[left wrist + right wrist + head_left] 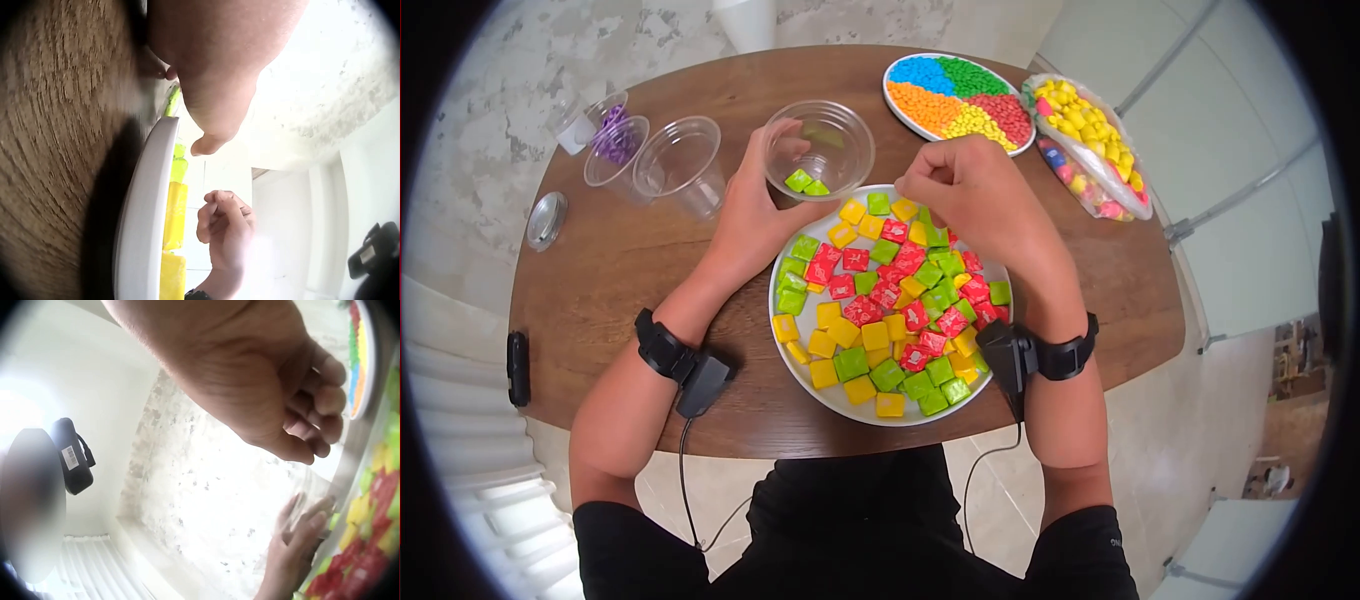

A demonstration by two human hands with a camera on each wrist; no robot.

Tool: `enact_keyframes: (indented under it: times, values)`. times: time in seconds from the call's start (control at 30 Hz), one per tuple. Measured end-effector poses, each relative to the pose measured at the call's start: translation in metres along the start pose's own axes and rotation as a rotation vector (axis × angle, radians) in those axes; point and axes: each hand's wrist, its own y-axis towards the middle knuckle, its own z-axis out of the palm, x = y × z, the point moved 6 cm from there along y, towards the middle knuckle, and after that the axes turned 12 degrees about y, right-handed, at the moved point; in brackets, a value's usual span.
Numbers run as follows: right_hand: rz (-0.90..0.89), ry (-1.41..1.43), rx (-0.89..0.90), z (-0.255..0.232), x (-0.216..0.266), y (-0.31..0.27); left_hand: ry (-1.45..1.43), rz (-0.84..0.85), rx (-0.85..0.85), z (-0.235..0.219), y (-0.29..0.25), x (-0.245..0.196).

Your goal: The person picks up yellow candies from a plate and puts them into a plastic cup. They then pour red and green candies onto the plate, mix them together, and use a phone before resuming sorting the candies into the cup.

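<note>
Cup in left hand; right hand near plate

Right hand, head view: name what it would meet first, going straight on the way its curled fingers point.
Next in line from the right hand is probably the clear plastic cup held by the left hand. Relative height is unclear from above, so a miss is possible.

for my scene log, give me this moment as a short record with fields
left hand: holds clear cup
cup contents: green squares
right hand: fingers curled, near white plate's far edge, no piece visible in it
white plate: mixed squares, red, yellow, green
behind: sectioned plate, five colours
far right: plastic bag
</note>
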Motion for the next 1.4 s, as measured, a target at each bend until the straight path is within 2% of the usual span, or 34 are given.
enact_keyframes:
  times: [0.03,0.1,0.2,0.3,0.5,0.83,1.0,1.4]
  values:
    - [-0.002,0.005,0.015,0.007,-0.005,0.001,0.005,-0.014,-0.006,-0.001,-0.001,0.001]
    - [-0.097,0.023,-0.022,0.015,-0.008,0.002,0.032,0.070,-0.008,0.000,-0.001,-0.004]
    - [-0.106,0.029,-0.051,0.015,-0.004,-0.001,0.063,0.116,-0.025,0.000,-0.001,-0.006]
    - [-0.188,0.043,-0.064,0.014,0.000,-0.006,0.034,0.089,-0.037,0.000,0.000,-0.001]
    - [-0.127,-0.191,0.035,0.020,0.001,-0.010,-0.031,0.017,0.004,0.002,-0.001,0.004]
    - [-0.094,-0.215,0.149,0.038,0.006,-0.015,-0.026,0.003,0.006,0.003,-0.003,0.007]
    - [-0.146,-0.227,0.196,0.048,0.004,-0.018,-0.040,0.030,-0.040,0.002,-0.002,0.006]
    - [-0.183,-0.239,0.198,0.058,0.008,-0.021,-0.052,0.019,0.013,0.003,-0.002,0.002]
